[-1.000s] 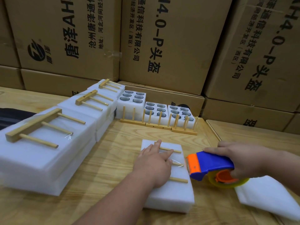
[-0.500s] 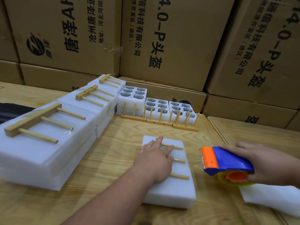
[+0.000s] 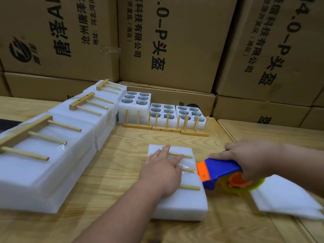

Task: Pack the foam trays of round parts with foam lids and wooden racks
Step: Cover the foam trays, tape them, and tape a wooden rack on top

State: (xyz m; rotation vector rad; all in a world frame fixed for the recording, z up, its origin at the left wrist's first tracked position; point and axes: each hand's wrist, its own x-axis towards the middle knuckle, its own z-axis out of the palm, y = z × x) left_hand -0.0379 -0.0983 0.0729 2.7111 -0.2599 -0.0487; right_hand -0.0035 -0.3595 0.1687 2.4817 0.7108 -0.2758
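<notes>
Behind everything rises a wall of printed brown cardboard cartons (image 3: 175, 41), and in front of it the pale wooden table (image 3: 114, 172) carries the work, with the white foam package with a wooden rack on top (image 3: 182, 199) as my landmark near the front edge. To the left of that package runs a long row of finished foam bundles (image 3: 52, 155), each with a rack taped flat on top; beyond it, against the cartons, three open white foam trays of round parts (image 3: 163, 109) stand behind upright racks; to its right lies a loose white foam lid sheet (image 3: 284, 199). The package's long axis runs away from the person, while the rack's dowels (image 3: 190, 187) lie across it, pointing right toward the blue and orange tape dispenser (image 3: 219, 171). The left hand (image 3: 163, 171) lies flat on the package with fingers straight, pressing rack and clear tape down. The right hand (image 3: 254, 158) grips the dispenser just beside the package's right edge, its orange nose touching the foam. I'd judge the tape must next be carried over that right edge, so the right hand is the nearer one for it
</notes>
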